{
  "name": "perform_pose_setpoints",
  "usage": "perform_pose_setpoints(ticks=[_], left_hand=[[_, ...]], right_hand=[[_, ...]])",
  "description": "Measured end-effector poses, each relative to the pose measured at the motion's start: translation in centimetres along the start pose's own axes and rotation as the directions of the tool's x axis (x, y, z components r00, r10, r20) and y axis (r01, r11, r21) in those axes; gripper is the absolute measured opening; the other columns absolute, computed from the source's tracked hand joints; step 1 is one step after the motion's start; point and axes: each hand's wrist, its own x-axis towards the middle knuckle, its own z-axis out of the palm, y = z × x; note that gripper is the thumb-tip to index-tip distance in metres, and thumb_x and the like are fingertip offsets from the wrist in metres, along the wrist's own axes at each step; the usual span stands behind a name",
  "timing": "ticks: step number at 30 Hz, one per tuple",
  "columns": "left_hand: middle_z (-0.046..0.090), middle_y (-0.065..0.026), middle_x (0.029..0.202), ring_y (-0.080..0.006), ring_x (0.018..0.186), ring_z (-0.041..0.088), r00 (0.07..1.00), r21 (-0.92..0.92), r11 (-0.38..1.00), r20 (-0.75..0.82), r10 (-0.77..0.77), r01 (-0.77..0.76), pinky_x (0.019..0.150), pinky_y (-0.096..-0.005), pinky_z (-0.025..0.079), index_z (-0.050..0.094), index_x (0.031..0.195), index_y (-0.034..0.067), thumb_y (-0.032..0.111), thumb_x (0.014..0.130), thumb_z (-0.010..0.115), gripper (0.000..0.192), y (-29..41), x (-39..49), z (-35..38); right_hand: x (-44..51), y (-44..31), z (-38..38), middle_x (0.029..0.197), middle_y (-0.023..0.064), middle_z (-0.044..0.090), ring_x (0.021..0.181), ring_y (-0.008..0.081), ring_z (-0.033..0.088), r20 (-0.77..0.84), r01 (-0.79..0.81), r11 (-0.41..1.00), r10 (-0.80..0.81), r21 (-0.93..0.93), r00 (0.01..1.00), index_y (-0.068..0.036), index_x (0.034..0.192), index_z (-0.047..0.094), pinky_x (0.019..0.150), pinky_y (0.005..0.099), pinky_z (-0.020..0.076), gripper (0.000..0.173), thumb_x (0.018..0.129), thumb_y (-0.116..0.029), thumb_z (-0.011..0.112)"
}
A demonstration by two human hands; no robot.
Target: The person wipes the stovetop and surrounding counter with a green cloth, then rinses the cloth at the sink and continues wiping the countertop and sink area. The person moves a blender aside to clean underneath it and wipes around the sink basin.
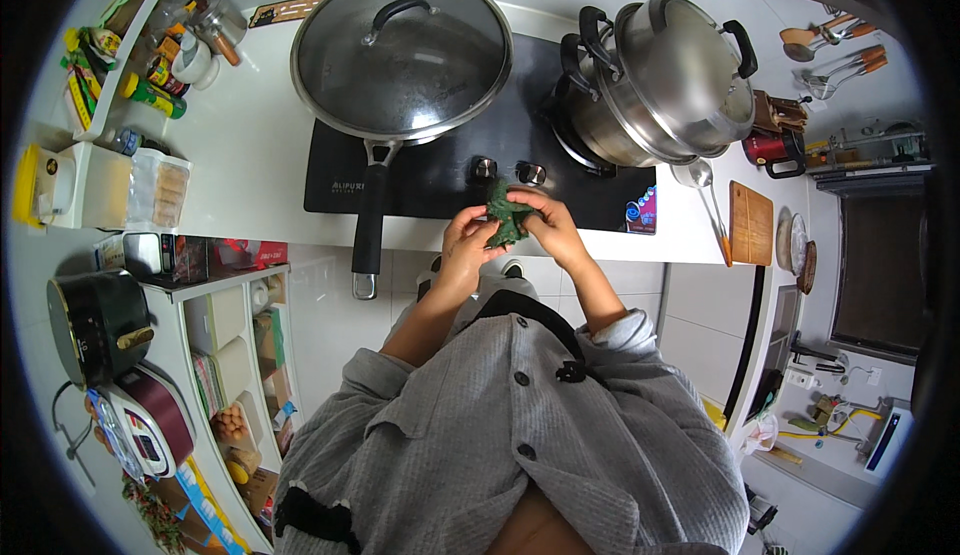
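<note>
A crumpled dark green cloth (504, 214) is held between my two hands, over the front edge of the black gas cooktop (442, 187). My left hand (469, 244) grips its left side with thumb and fingers. On the other side, my right hand (551, 226) pinches it from above and the right. Just beyond the cloth are two round control knobs (507, 172). A large frying pan with a glass lid (405, 52) sits on the left burner, its black handle (368, 217) reaching past the counter edge. The steel steamer pot (660, 82) stands on the right burner.
Right of the cooktop lie a metal ladle (709, 187) and a wooden cutting board (751, 223). A red electric kettle (772, 151) is behind them. Bottles and jars (161, 94) crowd the counter's left end. An open shelf unit (225, 285) stands lower left, near a rice cooker (146, 424).
</note>
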Motion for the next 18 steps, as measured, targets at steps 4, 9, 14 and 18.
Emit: perform_pose_setpoints(ticks=[4,9,14,18], left_hand=[[0.058,-0.0081,0.1,-0.0192,0.086,0.06,0.999,-0.138,0.99,-0.045,0.022,-0.028,0.074,-0.0343,0.051,0.049,0.107,0.004,0.015,0.088,0.053,0.022,-0.7,0.1,-0.1],[0.055,-0.0145,0.114,-0.0259,0.104,0.056,0.997,-0.182,0.981,0.044,0.069,-0.06,0.087,-0.0373,0.046,0.046,0.12,0.002,0.024,0.091,0.048,0.036,1.0,-1.6,0.3],[0.048,-0.0161,0.126,-0.0313,0.114,0.049,0.967,-0.44,0.872,0.224,-0.123,0.213,0.098,-0.0433,0.036,0.039,0.13,0.004,0.043,0.093,0.038,0.054,0.3,-1.5,-5.0],[0.05,-0.0158,0.122,-0.0282,0.106,0.052,0.925,-0.676,0.711,0.368,0.097,0.194,0.09,-0.0415,0.043,0.04,0.128,0.004,0.048,0.093,0.033,0.057,1.5,-3.1,-10.2]], right_hand=[[-0.8,-3.5,1.9,0.125,0.0156,0.05,0.113,0.0276,0.05,0.045,0.221,0.875,-0.224,-0.43,0.974,-0.003,0.11,0.058,0.091,0.0338,0.0415,0.04,0.07,-0.005,0.066],[1.8,-4.3,0.9,0.125,0.0166,0.049,0.106,0.0355,0.052,0.073,0.359,0.754,-0.385,-0.55,0.92,-0.002,0.1,0.06,0.086,0.0386,0.0448,0.035,0.066,-0.003,0.067],[9.3,-8.9,-0.5,0.112,0.0161,0.052,0.102,0.0357,0.052,0.003,0.376,0.514,-0.587,-0.771,0.81,0.001,0.101,0.057,0.087,0.0366,0.0429,0.034,0.068,0.004,0.064],[13.3,-8.5,-1.0,0.112,0.0123,0.052,0.099,0.0334,0.05,0.101,0.365,0.363,-0.576,-0.858,0.811,0.0,0.099,0.058,0.084,0.038,0.0434,0.033,0.066,0.005,0.063]])
